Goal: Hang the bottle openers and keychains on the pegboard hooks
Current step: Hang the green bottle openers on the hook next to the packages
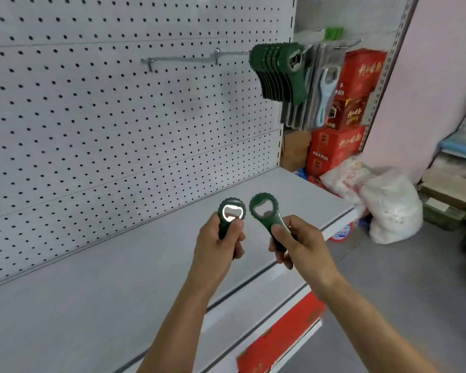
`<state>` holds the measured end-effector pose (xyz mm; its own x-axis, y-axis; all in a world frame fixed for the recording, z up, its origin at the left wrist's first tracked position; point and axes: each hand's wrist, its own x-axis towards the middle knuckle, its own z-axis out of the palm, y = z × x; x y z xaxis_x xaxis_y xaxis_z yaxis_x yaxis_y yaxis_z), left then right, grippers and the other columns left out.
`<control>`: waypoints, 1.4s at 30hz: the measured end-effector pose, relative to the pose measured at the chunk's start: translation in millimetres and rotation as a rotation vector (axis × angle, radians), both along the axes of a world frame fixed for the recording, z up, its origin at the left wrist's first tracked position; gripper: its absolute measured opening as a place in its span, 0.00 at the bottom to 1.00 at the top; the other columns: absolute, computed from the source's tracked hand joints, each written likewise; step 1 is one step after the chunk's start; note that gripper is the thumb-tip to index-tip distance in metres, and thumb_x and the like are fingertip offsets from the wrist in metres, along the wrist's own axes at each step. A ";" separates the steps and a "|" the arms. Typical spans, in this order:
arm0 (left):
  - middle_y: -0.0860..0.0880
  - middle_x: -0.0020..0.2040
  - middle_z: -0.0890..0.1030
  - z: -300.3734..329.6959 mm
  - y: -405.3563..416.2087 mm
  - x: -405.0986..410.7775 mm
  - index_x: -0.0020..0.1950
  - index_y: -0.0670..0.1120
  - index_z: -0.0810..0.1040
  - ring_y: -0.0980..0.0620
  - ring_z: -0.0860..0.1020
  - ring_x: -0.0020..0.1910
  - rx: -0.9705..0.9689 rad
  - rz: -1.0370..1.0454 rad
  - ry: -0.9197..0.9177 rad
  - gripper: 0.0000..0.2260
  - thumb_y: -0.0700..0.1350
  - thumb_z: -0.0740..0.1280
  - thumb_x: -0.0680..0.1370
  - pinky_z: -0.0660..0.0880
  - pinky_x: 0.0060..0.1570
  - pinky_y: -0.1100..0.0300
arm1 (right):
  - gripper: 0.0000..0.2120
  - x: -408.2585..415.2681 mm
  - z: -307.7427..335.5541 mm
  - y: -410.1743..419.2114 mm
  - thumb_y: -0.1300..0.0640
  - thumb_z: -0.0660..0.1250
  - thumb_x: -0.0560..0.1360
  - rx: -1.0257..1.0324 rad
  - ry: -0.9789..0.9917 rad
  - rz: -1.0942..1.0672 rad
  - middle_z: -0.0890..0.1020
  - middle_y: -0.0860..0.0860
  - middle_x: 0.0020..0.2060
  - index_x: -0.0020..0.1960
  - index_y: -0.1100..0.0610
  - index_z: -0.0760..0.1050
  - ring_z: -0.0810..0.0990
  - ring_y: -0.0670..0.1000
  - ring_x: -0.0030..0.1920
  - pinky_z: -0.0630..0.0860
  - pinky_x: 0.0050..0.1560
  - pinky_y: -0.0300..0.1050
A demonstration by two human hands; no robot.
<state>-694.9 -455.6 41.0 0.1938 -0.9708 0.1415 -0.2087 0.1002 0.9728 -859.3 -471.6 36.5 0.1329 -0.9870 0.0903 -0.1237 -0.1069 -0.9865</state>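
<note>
Up and to the right of the fingers: a row of green bottle openers [277,72] hung on a long pegboard hook [189,59], with carded light-blue openers [326,95] just beyond them at the hook's outer end. Behind those, stacked red cartons [355,103]; lower right on the floor, white plastic bags [388,205]. Grey pegboard [92,117] above and left, grey shelf [119,278] beneath the fingers (nothing between hands and hook).

Both forearms reaching up from the bottom edge, hands side by side, near but apart. Left hand [218,246] curled round the handle of a green opener [231,211], thumb pressed just under its metal-lined ring. Right hand [296,243] pinching the handle of a second green opener [264,210], thumb on the front.

Both openers ring-end up; left one nearly upright, right one leaning up-left.
</note>
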 end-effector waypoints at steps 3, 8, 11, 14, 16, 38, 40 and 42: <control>0.48 0.34 0.78 8.3 -36.4 -18.4 0.45 0.43 0.75 0.53 0.75 0.30 -0.012 0.025 0.005 0.07 0.45 0.63 0.80 0.71 0.29 0.69 | 0.09 -15.1 9.4 -39.5 0.57 0.62 0.80 -0.021 -0.013 0.010 0.81 0.55 0.33 0.43 0.60 0.73 0.74 0.50 0.29 0.69 0.29 0.44; 0.48 0.34 0.78 18.6 -76.5 -41.7 0.46 0.44 0.74 0.55 0.75 0.28 -0.007 0.055 -0.021 0.07 0.46 0.63 0.80 0.69 0.29 0.70 | 0.09 -35.6 17.7 -85.0 0.58 0.62 0.80 -0.060 -0.083 0.001 0.80 0.53 0.31 0.42 0.58 0.73 0.74 0.53 0.30 0.68 0.28 0.45; 0.48 0.36 0.79 27.0 -89.9 -51.6 0.46 0.44 0.74 0.53 0.75 0.29 -0.017 0.069 -0.006 0.08 0.46 0.62 0.81 0.69 0.28 0.68 | 0.09 -43.4 26.1 -103.6 0.58 0.62 0.80 -0.096 -0.129 0.008 0.80 0.53 0.30 0.41 0.58 0.73 0.74 0.53 0.30 0.68 0.27 0.44; 0.48 0.36 0.79 38.9 -99.9 -59.5 0.45 0.40 0.73 0.52 0.75 0.29 -0.049 0.107 -0.009 0.10 0.46 0.61 0.81 0.69 0.28 0.68 | 0.10 -48.3 38.7 -121.2 0.56 0.63 0.79 -0.143 -0.182 0.028 0.79 0.54 0.30 0.40 0.58 0.73 0.73 0.54 0.29 0.67 0.26 0.43; 0.49 0.34 0.78 47.5 -104.4 -65.6 0.45 0.39 0.73 0.52 0.74 0.28 -0.072 0.137 -0.015 0.11 0.46 0.60 0.81 0.69 0.28 0.68 | 0.11 -52.4 48.6 -132.1 0.56 0.63 0.79 -0.184 -0.208 0.048 0.79 0.54 0.30 0.40 0.58 0.72 0.73 0.53 0.29 0.66 0.26 0.43; 0.46 0.37 0.79 97.7 -108.5 -119.7 0.54 0.48 0.70 0.49 0.74 0.26 -0.260 0.436 0.138 0.02 0.44 0.61 0.82 0.70 0.25 0.65 | 0.10 -66.1 160.6 -210.7 0.56 0.64 0.79 -0.410 -0.254 0.263 0.78 0.53 0.29 0.40 0.58 0.72 0.70 0.50 0.25 0.67 0.23 0.37; 0.46 0.38 0.79 98.7 -106.7 -120.7 0.54 0.48 0.70 0.50 0.74 0.26 -0.261 0.454 0.135 0.02 0.44 0.60 0.82 0.70 0.25 0.65 | 0.10 -64.9 160.3 -213.9 0.57 0.64 0.79 -0.383 -0.241 0.272 0.78 0.54 0.29 0.39 0.56 0.72 0.70 0.50 0.25 0.66 0.22 0.36; 0.46 0.39 0.79 99.6 -105.7 -121.6 0.55 0.48 0.70 0.50 0.75 0.26 -0.264 0.470 0.131 0.03 0.45 0.59 0.82 0.70 0.25 0.65 | 0.10 -64.2 160.2 -216.0 0.57 0.64 0.79 -0.363 -0.221 0.287 0.78 0.55 0.29 0.39 0.56 0.72 0.70 0.50 0.25 0.65 0.22 0.35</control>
<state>-816.5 -561.3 140.7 0.6298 -0.7105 0.3140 -0.1686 0.2696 0.9481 -923.5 -687.6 196.7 0.3330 -0.8131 0.4775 0.1688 -0.4468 -0.8785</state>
